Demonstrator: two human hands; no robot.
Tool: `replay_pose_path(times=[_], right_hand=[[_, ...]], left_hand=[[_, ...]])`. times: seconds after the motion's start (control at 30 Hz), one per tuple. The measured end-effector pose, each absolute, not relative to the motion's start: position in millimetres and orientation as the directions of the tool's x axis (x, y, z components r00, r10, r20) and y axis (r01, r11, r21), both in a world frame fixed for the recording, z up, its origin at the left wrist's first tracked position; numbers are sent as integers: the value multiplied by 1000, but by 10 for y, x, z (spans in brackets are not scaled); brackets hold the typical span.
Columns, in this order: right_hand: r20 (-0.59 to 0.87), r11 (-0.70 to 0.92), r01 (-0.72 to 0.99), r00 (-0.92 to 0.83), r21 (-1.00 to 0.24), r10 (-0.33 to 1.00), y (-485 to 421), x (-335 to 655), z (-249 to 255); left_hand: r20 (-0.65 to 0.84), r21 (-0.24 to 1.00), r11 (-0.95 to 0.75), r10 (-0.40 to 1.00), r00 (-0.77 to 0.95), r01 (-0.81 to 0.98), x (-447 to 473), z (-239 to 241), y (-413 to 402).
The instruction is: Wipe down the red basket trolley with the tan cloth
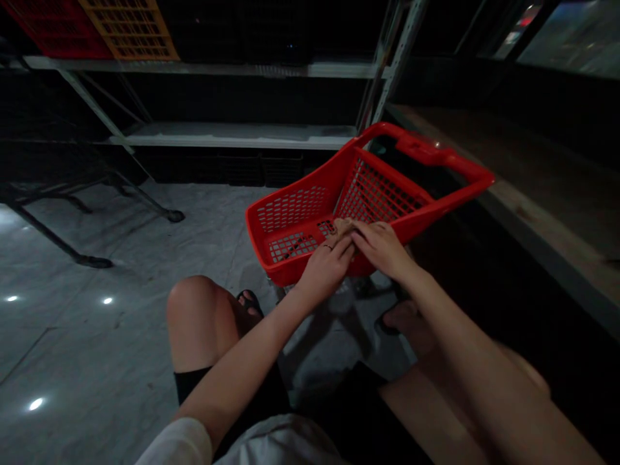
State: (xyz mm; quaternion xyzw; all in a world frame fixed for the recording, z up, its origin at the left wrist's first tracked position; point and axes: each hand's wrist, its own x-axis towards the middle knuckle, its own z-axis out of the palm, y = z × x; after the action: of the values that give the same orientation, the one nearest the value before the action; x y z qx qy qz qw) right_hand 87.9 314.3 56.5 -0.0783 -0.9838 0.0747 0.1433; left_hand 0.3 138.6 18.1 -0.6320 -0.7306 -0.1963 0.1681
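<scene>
A red plastic shopping basket-cart (300, 206) with a mesh body and a raised red handle (431, 152) stands on the floor in front of my knees. My left hand (327, 261) rests on its near rim, fingers curled over the edge, a ring on one finger. My right hand (382, 245) lies next to it on the same rim, fingers bent down over the edge. The fingertips of both hands meet at the rim. The dim light hides whether anything small is pinched between them.
Dark metal shelving (232, 135) runs along the back wall, with red and orange crates (130, 29) on top. A low ledge (533, 213) runs along the right. Black frame legs (92, 261) stand at the left on the glossy grey floor (97, 336).
</scene>
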Motion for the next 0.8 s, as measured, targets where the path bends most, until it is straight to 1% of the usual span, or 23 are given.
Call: replay_pose_path(times=[0.07,0.13,0.2,0.27,0.37,0.47,0.53,0.63,0.7,0.73,0.77,0.8], right_hand=[[236,964,114,-956,-238,171,3109,859,545],[193,964,113,-968,-240,161,3133,860,545],[151,967,107,-978,-230,144,3175,870,543],[147,967,100,-980,-235,137,3202,881,530],[214,964,35,-972,-264,94,3235,904,515],[304,962,-23,-951,-272,64,3400,980,565],[347,967,27,-931,-253,117,3613,1075,638],[390,956,221,-877,-193,282,3906,1234,737],[417,930,317,-832,-185,366,3916,1287,736],[422,927,312,-826,-210,373,3839,1284,706],[415,933,261,-842,-247,346,3709,1262,659],[407,942,174,-868,-286,284,3537,1224,600]], left_hand=[[444,71,6,895,-37,997,-67,258,1333],[392,66,-93,918,60,993,-221,304,1143],[350,68,-130,932,98,989,-408,328,872],[313,90,-102,947,69,991,-568,331,596],[251,128,16,967,-48,992,-680,266,314],[251,96,114,959,-134,989,-647,119,258],[283,66,143,947,-156,988,-588,24,306],[305,66,171,934,-183,983,-495,-53,417],[286,67,196,935,-207,978,-441,-60,495],[268,60,213,938,-221,975,-417,-55,533],[250,49,231,939,-236,972,-394,-46,571],[232,39,246,940,-248,968,-373,-35,608]])
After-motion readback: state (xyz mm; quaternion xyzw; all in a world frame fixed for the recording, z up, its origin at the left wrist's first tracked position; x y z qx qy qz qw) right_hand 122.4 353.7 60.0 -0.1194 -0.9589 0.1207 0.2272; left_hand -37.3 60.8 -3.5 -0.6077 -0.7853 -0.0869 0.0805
